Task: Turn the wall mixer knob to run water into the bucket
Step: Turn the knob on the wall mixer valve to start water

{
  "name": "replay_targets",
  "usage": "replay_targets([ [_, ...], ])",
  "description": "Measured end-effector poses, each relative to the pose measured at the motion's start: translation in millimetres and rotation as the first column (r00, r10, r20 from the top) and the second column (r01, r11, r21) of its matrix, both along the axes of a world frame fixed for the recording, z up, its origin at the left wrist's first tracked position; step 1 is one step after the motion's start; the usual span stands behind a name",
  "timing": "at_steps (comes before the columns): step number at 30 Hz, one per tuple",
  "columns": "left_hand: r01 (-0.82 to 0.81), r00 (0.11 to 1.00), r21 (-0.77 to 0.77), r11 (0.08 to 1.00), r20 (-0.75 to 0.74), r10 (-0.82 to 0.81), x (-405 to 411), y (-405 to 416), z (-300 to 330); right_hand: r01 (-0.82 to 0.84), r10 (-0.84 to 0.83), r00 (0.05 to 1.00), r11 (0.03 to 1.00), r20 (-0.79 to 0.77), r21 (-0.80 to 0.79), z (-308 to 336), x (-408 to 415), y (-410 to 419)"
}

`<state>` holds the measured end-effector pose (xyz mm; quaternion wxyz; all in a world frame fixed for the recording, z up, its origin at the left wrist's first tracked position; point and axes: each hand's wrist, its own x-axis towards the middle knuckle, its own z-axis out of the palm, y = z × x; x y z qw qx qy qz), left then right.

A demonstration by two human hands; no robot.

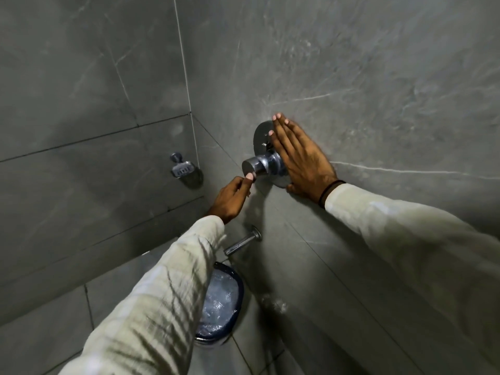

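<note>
A chrome wall mixer knob (255, 166) juts out from a round chrome plate (262, 135) on the grey tiled wall. My left hand (231, 198) reaches up from below, its fingertips touching the underside of the knob's end. My right hand (300, 158) lies flat and open against the wall, covering the right side of the plate. Below, a chrome spout (241, 243) sticks out of the wall. Under it stands a dark blue bucket (238, 290) with churning water inside, partly hidden by my left sleeve.
A chrome soap dish (183, 169) hangs on the left wall near the corner. Grey tiled walls close in on the left and right, meeting in a corner behind the mixer. The tiled floor shows around the bucket.
</note>
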<state>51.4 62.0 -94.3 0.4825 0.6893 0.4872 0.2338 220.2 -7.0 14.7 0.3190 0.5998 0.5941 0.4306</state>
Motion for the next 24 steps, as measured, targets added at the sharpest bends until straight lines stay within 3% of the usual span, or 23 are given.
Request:
replay_targets([
  [8, -0.082, 0.976, 0.171, 0.982, -0.188, 0.114, -1.1, -1.2, 16.0, 0.008, -0.008, 1.0, 1.0, 0.007, 0.0, 3.3, -1.4, -2.9],
  [24, -0.023, 0.981, 0.187, 0.982, -0.187, 0.059, -5.4, -1.1, 23.6, -0.002, 0.002, 1.0, 1.0, 0.015, 0.014, 2.8, -0.7, -3.7],
])
